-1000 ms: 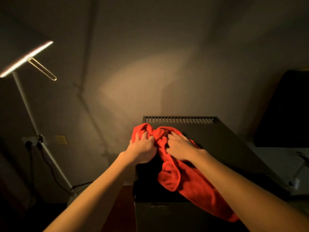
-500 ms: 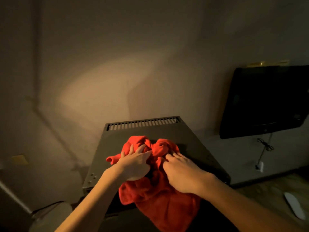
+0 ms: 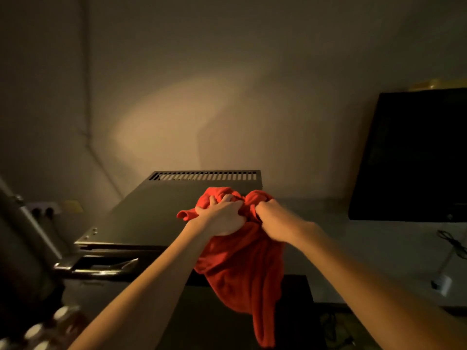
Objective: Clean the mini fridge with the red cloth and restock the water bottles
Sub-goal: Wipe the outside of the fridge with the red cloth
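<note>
Two bare hands bunch a red cloth on top of a dark mini fridge in a dim room.

Pale bottle caps at the lower left are blurred and cut off; the fridge front is lost in shadow. The left hand presses into the cloth, fingers curled in its folds. The right hand clutches it beside, fingertips hidden. Both arms reach forward; the cloth's tail hangs over the front edge.

Both forearms were bare, no sleeves in view; left hand and right hand ungloved, no rings visible.
</note>
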Demonstrator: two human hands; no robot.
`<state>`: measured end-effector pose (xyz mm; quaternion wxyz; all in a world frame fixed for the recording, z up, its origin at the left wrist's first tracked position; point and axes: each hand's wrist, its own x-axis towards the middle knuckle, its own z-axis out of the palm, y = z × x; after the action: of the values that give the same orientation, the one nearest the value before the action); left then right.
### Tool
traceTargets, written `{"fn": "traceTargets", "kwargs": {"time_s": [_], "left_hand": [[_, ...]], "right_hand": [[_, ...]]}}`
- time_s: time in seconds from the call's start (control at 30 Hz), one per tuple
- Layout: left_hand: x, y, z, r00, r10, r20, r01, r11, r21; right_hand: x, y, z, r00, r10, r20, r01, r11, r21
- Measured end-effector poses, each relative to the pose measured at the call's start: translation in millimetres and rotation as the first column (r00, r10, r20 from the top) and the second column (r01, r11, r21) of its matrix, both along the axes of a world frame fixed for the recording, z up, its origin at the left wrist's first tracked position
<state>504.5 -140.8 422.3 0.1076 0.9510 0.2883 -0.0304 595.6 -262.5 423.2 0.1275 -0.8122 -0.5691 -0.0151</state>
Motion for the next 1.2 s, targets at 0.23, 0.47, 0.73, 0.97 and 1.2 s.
{"fn": "traceTargets", "kwargs": {"time_s": [0.23, 0.47, 0.73, 0.97, 1.2], "left_hand": [[-19, -22, 5, 0.990, 0.138, 0.034, -0.137, 0.990, -0.007], [-30, -23, -6, 0.987, 0.066, 0.150, -0.070, 0.997, 0.020], [-15, 11, -15, 0.983, 0.067, 0.172, -0.072, 0.997, 0.027], [21, 48, -14, 0.985, 0.115, 0.131, -0.117, 0.993, 0.010], [32, 51, -15, 0.967, 0.237, 0.088, -0.235, 0.971, -0.035]], "right_hand": [[9, 1, -2, 0.994, 0.004, -0.106, 0.001, 0.999, 0.047], [5, -23, -17, 0.975, 0.142, -0.169, -0.113, 0.979, 0.169], [18, 9, -13, 0.977, 0.075, -0.200, -0.050, 0.991, 0.126], [48, 58, -13, 0.969, -0.035, -0.243, 0.056, 0.995, 0.082], [63, 70, -26, 0.978, -0.002, -0.210, 0.026, 0.994, 0.109]]}}
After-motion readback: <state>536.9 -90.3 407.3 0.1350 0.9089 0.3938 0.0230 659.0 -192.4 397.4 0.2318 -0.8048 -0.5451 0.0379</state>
